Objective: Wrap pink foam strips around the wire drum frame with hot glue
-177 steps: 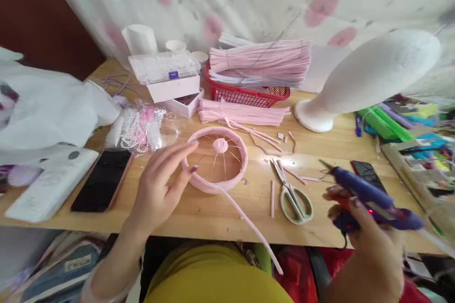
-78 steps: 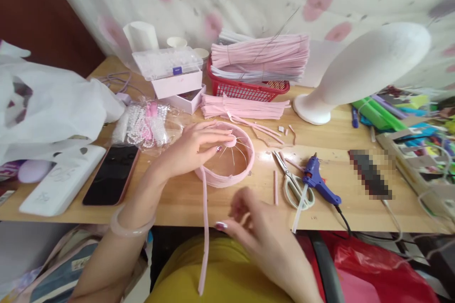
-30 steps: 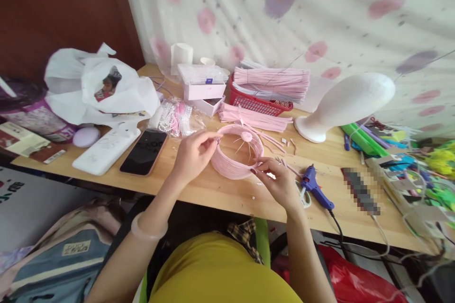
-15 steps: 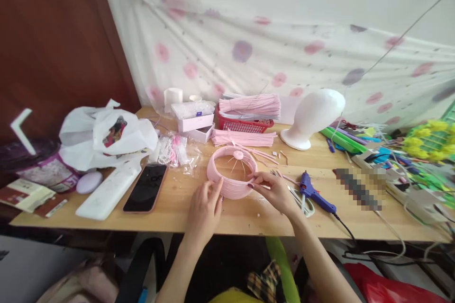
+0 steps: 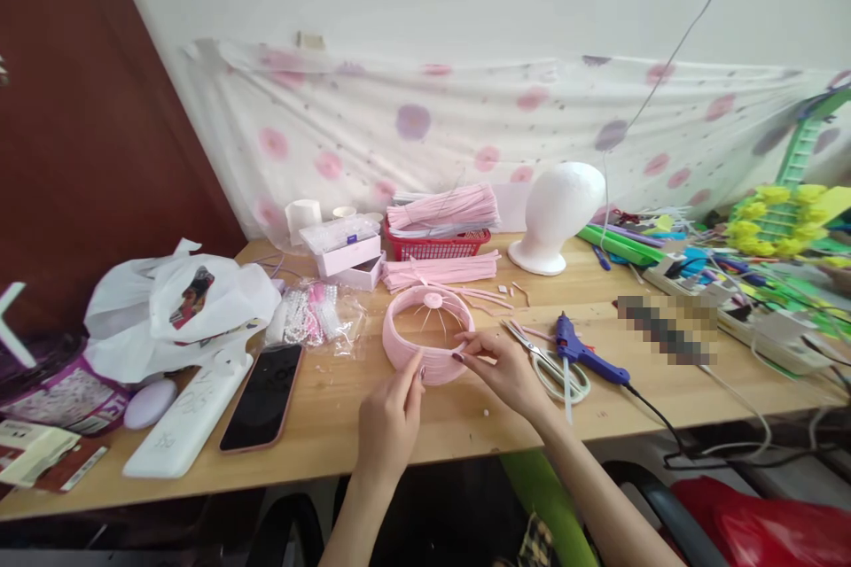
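A round pink pipe-cleaner band (image 5: 429,369) stands on the wooden table in front of me. Thin pale wires fan inside it from a small pink disc (image 5: 433,300) at its far rim. My left hand (image 5: 389,421) is closed at the near side of the band, with thumb and forefinger together against its wall; the exact grip is partly hidden. At the near right rim, my right hand (image 5: 502,372) pinches the band between thumb and fingers. Scissors (image 5: 555,369) and a blue glue gun (image 5: 585,356) lie to the right of that hand.
Bundled pink pipe cleaners (image 5: 442,269) lie behind the band, before a red basket (image 5: 435,246) holding more. A white foam head (image 5: 558,217) stands behind right. A phone (image 5: 262,397) and a plastic bag (image 5: 126,310) lie left. Power strips (image 5: 764,341) and cables are at right.
My view has shifted, so the table's contents sit differently in the picture. The left fingertips have moved slightly lower on the band's near side. My right hand keeps its pinch on the rim.
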